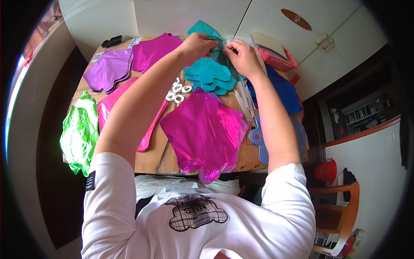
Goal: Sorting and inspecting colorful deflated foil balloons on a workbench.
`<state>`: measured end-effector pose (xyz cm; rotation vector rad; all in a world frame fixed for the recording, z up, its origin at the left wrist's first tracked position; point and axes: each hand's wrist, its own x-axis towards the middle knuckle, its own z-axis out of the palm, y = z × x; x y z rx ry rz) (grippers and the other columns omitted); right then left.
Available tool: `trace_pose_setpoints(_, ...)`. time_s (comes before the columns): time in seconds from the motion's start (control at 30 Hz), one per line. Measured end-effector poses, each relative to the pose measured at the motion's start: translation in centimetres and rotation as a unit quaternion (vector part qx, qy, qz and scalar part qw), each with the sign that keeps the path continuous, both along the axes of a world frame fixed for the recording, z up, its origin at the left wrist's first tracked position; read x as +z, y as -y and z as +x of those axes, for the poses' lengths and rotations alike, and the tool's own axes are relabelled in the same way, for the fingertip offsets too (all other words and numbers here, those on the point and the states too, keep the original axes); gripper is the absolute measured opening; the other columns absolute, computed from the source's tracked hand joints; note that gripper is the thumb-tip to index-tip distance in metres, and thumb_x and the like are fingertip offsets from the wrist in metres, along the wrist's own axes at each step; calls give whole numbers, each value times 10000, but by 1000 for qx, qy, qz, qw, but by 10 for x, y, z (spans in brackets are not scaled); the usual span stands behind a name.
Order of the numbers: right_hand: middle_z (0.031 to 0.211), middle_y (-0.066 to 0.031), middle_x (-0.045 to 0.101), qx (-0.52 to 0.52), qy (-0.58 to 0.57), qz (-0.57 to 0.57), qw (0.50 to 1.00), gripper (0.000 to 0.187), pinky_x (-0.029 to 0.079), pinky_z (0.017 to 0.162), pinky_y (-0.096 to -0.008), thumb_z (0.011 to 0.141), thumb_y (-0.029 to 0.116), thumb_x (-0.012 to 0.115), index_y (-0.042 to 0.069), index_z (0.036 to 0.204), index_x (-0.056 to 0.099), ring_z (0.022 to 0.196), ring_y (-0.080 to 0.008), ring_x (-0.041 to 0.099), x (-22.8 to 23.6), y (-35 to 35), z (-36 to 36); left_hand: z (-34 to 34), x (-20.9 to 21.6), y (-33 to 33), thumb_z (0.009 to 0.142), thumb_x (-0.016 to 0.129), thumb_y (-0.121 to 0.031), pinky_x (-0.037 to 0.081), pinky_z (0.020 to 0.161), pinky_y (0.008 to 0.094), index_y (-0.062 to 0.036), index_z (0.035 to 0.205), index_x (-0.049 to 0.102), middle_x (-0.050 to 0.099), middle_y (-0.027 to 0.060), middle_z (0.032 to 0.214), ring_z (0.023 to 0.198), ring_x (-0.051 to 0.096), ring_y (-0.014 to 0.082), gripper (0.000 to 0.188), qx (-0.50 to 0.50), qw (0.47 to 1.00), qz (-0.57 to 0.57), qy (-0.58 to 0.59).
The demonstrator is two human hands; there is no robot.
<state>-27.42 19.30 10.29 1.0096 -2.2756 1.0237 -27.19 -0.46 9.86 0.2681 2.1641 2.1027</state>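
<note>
Both my arms reach to the far side of the cardboard-covered table. My left hand (197,45) is closed, pinching a flat teal foil balloon (204,29) that sticks up beyond the fingers. Close beside it, my right hand (241,58) has its fingers pinched at the right edge of the same balloon; the exact grip is partly hidden. Just below the hands lies a stack of flat teal foil balloons (209,71). Small white rolls (177,91) sit left of that stack, and thin white sticks (245,103) lie to its right.
A magenta star-shaped foil sheet (205,129) lies at the near middle. Purple (110,69), pink (148,129), green (80,134) and blue (282,93) foil pieces surround it. A red basket (280,60) stands at the back right, a black object (112,41) at the back left. A wooden chair (345,211) is at right.
</note>
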Motion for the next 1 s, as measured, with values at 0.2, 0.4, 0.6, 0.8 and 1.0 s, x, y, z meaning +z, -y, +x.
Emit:
trace_pose_setpoints(0.2, 804, -50, 665, -12, 225, -137, 965, 168, 469, 669, -292, 873, 167, 671, -1, 874, 671, 724, -122, 592, -26, -11, -6, 25, -6, -12, 822, 771, -281, 518, 596, 250, 38, 882, 683, 672, 51, 763, 644, 627, 114, 337, 108, 991, -51, -61)
trace_pose_setpoints(0.4, 825, -54, 655, -70, 266, -451, 849, 134, 483, 608, -272, 904, 139, 597, 29, 942, 665, 716, -132, 579, 0, -57, -21, 0, -27, 7, 853, 742, -243, 544, 568, 278, 51, 938, 678, 689, 76, 830, 630, 644, 140, 313, 119, 988, 68, -67)
trace_pose_setpoints(0.6, 1184, -133, 603, 64, 99, -618, 777, 330, 474, 927, -445, 929, 131, 433, -5, 1204, 554, 1093, -274, 576, 96, -170, 29, -36, -64, 32, 831, 716, -367, 543, 691, 343, 10, 962, 680, 708, 113, 856, 776, 689, 236, 401, 231, 946, -223, -34)
trace_pose_setpoints(0.8, 957, -22, 637, 55, 230, -277, 931, 151, 485, 748, -233, 922, 113, 617, 29, 1047, 604, 827, -78, 596, 66, -80, 169, -50, -87, 29, 832, 642, -515, 531, 826, 431, -36, 1051, 661, 677, 147, 1089, 1028, 650, 297, 528, 222, 838, -498, 20)
trace_pose_setpoints(1.0, 892, -110, 592, 64, 259, 45, 963, 117, 465, 747, -317, 810, 67, 669, 6, 766, 580, 839, -256, 598, -44, -13, 204, -22, -65, 23, 781, 620, -628, 471, 925, 458, -77, 1341, 410, 524, 153, 1319, 1181, 559, 341, 813, 270, 785, -557, 15)
